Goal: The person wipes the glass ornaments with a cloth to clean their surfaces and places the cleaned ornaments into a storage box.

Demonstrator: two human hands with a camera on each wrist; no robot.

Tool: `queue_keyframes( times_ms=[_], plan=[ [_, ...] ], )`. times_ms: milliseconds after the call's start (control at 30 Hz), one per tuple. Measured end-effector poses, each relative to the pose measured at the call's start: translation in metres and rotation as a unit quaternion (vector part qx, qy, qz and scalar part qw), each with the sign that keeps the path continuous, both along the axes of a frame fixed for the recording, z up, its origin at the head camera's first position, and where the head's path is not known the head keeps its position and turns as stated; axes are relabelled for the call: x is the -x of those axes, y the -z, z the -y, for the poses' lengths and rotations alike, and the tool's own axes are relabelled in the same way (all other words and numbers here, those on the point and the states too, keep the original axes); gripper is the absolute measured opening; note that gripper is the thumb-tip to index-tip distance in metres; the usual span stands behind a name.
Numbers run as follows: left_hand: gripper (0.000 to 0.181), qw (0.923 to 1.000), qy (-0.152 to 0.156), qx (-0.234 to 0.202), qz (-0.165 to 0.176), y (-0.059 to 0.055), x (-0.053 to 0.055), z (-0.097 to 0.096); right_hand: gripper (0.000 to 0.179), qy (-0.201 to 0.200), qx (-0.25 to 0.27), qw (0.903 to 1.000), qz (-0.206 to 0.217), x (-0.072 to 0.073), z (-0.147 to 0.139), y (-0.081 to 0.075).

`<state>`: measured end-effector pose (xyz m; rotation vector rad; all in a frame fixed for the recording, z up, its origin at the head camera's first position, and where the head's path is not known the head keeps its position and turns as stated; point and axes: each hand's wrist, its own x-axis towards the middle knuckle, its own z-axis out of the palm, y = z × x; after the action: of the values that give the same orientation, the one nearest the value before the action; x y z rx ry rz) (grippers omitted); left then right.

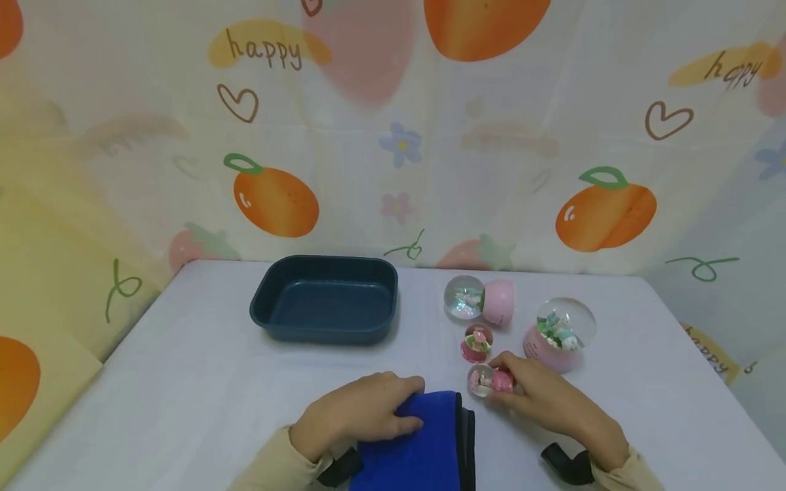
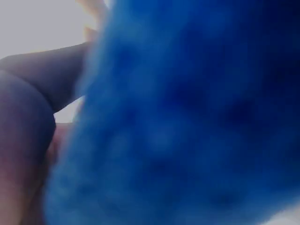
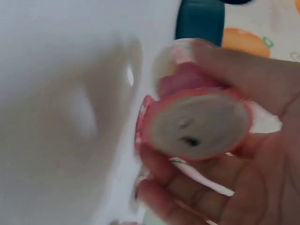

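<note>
My right hand (image 1: 552, 399) pinches a small snow globe (image 1: 482, 380) by its pink base, the clear dome tipped toward the left. In the right wrist view the pale round underside of that snow globe (image 3: 201, 123) faces the camera, thumb and fingers around its rim. My left hand (image 1: 362, 411) grips a folded blue cloth (image 1: 414, 450) with dark edging at its upper left. This cloth (image 2: 178, 112) fills most of the left wrist view, blurred. Just beyond the right hand stands another small snow globe (image 1: 477, 343) with a red-pink base.
A dark teal rectangular dish (image 1: 322, 334) stands at the back left of the white table (image 1: 184, 382). At the back right, a larger snow globe (image 1: 499, 302) lies on its side. A big snow globe (image 1: 552, 351) with a pink base leans right of it.
</note>
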<state>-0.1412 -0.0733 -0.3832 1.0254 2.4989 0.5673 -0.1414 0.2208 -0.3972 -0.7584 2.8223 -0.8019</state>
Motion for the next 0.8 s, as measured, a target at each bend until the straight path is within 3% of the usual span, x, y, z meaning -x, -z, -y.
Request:
queue_keyframes(
  times_ms=[100,233,400,567,800],
  plan=[
    [0.018,0.9995,-0.015,-0.025,-0.010,-0.006,0.003,0.003,0.041,0.019,0.019,0.9996,0.000,-0.004,0.004,-0.005],
    [0.020,0.9967,-0.058,-0.053,-0.023,-0.012,0.007,0.009,0.040,0.045,0.063,0.9970,0.001,-0.009,0.011,-0.011],
    [0.022,0.9878,-0.116,-0.104,-0.009,-0.020,0.009,0.018,0.035,0.057,0.128,0.9902,0.003,-0.016,0.017,-0.019],
    [0.015,0.9654,-0.182,-0.187,-0.001,-0.025,0.011,0.023,0.033,0.032,0.165,0.9857,0.006,-0.021,0.024,-0.022],
    [0.018,0.9316,-0.235,-0.277,0.009,-0.026,0.009,0.017,0.038,0.033,0.181,0.9829,0.006,-0.025,0.038,-0.016]
  ],
)
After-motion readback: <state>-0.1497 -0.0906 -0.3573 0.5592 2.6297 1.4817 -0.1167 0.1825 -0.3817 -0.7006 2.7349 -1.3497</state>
